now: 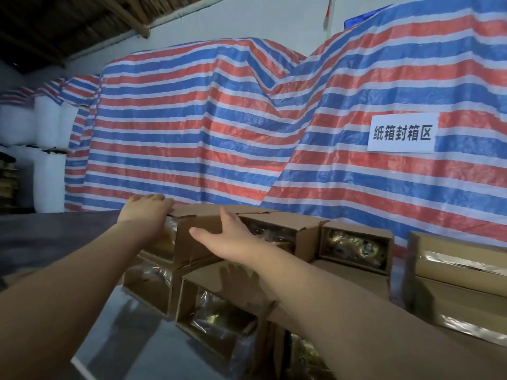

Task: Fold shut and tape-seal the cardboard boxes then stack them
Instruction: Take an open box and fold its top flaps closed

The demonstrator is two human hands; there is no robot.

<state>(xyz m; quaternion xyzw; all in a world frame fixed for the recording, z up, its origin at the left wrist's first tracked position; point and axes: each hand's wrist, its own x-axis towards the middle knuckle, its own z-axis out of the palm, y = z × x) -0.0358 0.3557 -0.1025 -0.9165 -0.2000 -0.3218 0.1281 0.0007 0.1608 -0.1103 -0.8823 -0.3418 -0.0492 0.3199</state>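
two hands (148,212), about six open boxes (192,237), one sign (402,133)

two bare forearms reach into view, with no sleeves, gloves, watch or rings showing. the left hand (146,212) and right hand (227,237) are bare too, with short, plain, unpainted fingernails.

Warehouse pkg area, striped tarp (192,127) over goods, stacked boxes (356,242)

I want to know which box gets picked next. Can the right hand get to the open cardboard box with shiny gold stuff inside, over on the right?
Probably yes. The right hand rests on a nearer brown box; nothing blocks the way to the open cardboard box.
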